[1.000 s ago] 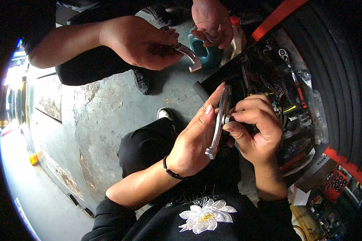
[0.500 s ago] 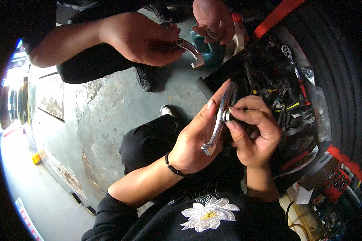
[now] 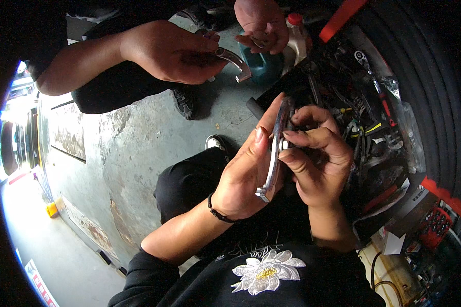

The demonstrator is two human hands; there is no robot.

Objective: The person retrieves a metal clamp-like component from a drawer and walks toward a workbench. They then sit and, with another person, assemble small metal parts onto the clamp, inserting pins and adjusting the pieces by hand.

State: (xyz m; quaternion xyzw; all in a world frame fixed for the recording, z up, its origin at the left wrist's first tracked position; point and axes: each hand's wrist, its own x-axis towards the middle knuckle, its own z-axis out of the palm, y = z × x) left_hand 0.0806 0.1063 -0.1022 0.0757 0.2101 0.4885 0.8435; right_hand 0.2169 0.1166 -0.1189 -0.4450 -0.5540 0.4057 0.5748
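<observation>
A curved chrome puller jaw [image 3: 275, 151] with a hooked end stands nearly upright in my left hand [image 3: 238, 179], whose thumb lies along it. My right hand [image 3: 322, 161] pinches a small bolt or nut [image 3: 284, 145] between thumb and fingertips, against the right side of the jaw. Its far end is hidden. Across from me, a co-worker's hand [image 3: 169, 51] grips a similar curved jaw [image 3: 234, 60]. The co-worker's other hand [image 3: 258, 18] is palm up, with small metal pieces [image 3: 261, 42] on the fingers.
At the right lies an open, dark tool tray full of tools, among them a ratchet [image 3: 371, 77] with a red handle. A teal jug [image 3: 264, 69] and a pale bottle with a red cap [image 3: 295, 43] stand behind it. A red socket case [image 3: 435, 227] is at lower right.
My hands, with the jaw and small fastener, sit slightly further left in the picture. The co-worker's hands have also shifted a little left. Both grips stay the same.
</observation>
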